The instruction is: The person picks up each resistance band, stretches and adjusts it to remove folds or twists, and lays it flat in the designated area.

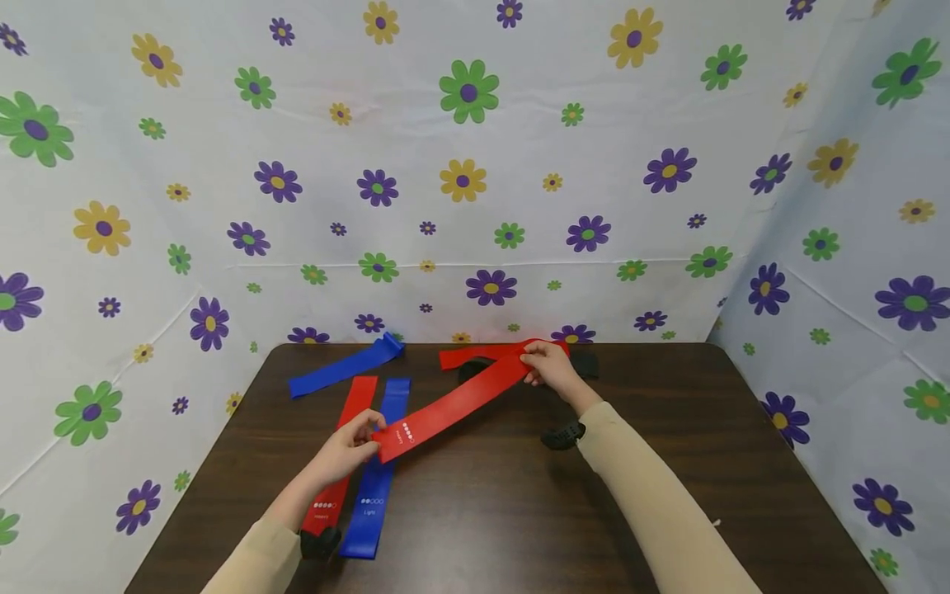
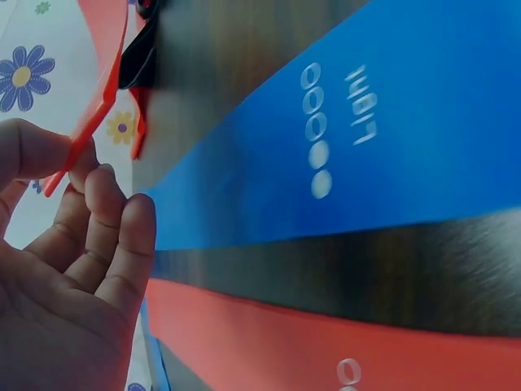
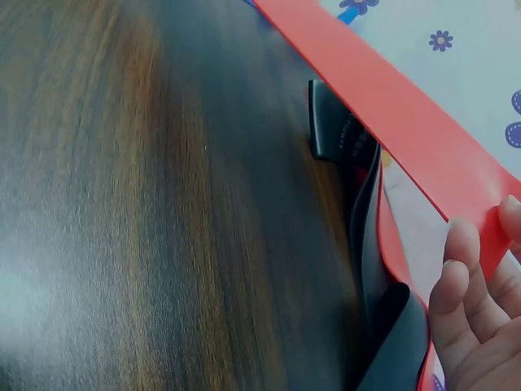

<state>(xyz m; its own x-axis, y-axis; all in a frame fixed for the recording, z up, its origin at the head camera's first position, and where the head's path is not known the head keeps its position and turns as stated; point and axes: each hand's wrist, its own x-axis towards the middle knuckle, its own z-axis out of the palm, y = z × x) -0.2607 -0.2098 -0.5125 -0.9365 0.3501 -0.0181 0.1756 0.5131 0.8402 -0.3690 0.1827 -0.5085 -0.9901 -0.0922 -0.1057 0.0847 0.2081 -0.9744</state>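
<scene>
A red resistance band (image 1: pixel 460 404) is stretched out slantwise above the table between two hands. The left hand (image 1: pixel 343 454) pinches its lower end between thumb and fingers, beside the printed dots. At the higher, far end, the right hand (image 1: pixel 552 371) pinches the band between thumb and fingertips. Below the left hand lies a blue band (image 1: pixel 369 516) marked "Light", with a second red band (image 1: pixel 331 487) along its left side, partly covered by the left hand and wrist. Near the right hand, a black band (image 3: pixel 391 350) lies curled against a red strip (image 3: pixel 395 252) at the back.
Another blue band (image 1: pixel 341 370), its end curled up, lies at the back left of the dark wooden table (image 1: pixel 505 528). A flower-patterned white sheet (image 1: pixel 416 140) hangs behind the table's far edge and at both sides.
</scene>
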